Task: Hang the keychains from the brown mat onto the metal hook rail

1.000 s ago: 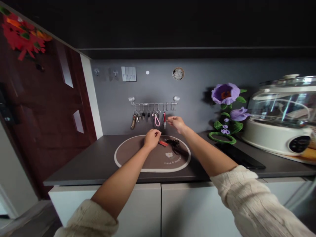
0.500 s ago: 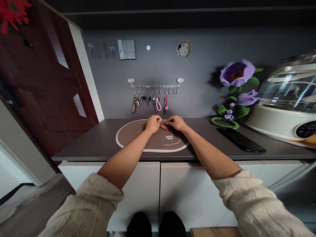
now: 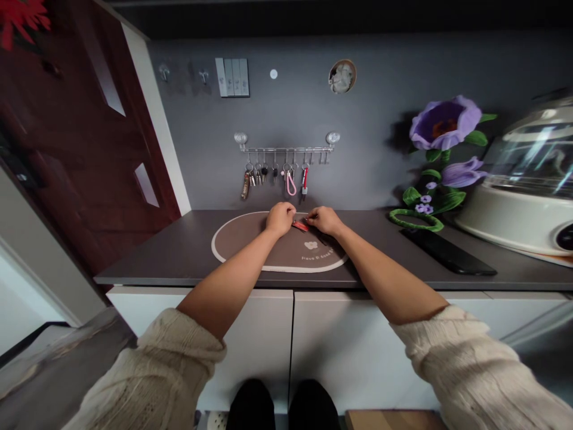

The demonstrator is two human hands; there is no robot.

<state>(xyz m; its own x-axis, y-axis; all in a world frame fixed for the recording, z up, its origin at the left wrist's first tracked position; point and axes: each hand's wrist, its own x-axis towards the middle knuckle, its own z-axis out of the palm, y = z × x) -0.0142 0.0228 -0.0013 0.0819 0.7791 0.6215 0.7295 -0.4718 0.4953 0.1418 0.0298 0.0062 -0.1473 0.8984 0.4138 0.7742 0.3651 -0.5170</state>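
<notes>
Both my hands are over a brown oval mat [image 3: 250,242] with a pale rim on the dark countertop. My left hand [image 3: 280,219] has its fingers curled in a pinch, just left of a small red tag [image 3: 300,226]. On the other side of the tag, my right hand [image 3: 326,221] is pinched too, with a small dark bit at its fingertips. What either hand holds is too small to make out. Thin dark items [image 3: 323,237] lie partly hidden under my right wrist.
Behind the mat, a clear hook rail [image 3: 286,149] carries several keys and a pink loop [image 3: 290,184]. To the right are a black phone-like slab [image 3: 450,252], a purple flower ornament [image 3: 445,123] and a white appliance [image 3: 514,212]. White cabinet doors [image 3: 250,334] are below.
The view has shifted slightly, so wall and counter items sit a little higher and further right. Both hands stay pinched beside the red tag, with little movement.
</notes>
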